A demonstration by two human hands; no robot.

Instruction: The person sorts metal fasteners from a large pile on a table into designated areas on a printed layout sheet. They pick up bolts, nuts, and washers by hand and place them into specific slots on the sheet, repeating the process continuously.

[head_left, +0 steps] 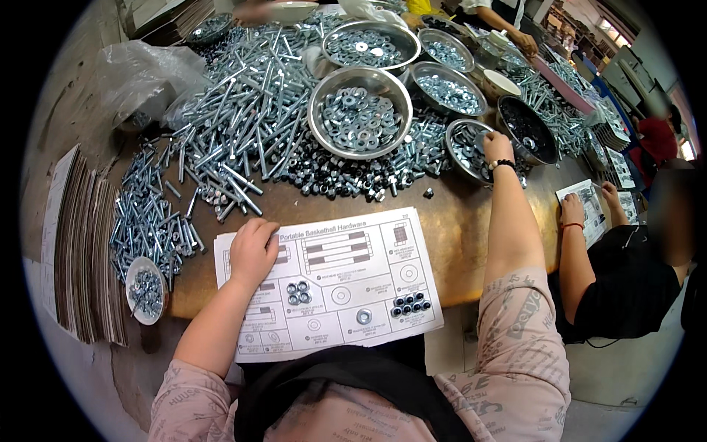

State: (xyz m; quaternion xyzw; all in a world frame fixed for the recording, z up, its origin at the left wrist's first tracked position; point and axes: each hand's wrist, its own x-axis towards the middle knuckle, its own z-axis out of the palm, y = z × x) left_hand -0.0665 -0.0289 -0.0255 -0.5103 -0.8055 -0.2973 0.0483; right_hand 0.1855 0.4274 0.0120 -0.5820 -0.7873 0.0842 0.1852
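My left hand (254, 252) lies on the upper left of a printed hardware sheet (346, 274), its fingers close together and the thumb a little apart. Out to the right, my right hand (498, 149) reaches into a small metal bowl of washers (468, 144). Its fingers are bent together at the bowl's rim; what they pinch is hidden. On the sheet sit several silver flange nuts (299, 293), one silver washer (364, 316) and two rows of black-capped nuts (411, 304).
Loose bolts (250, 110) heap across the table's far left, with black nuts (335, 173) before a large washer bowl (318, 110). A black bowl (527, 125) stands at right. Stacked cardboard (81, 250) and a small white dish (156, 315) are at left. A co-worker's hand (571, 210) holds papers.
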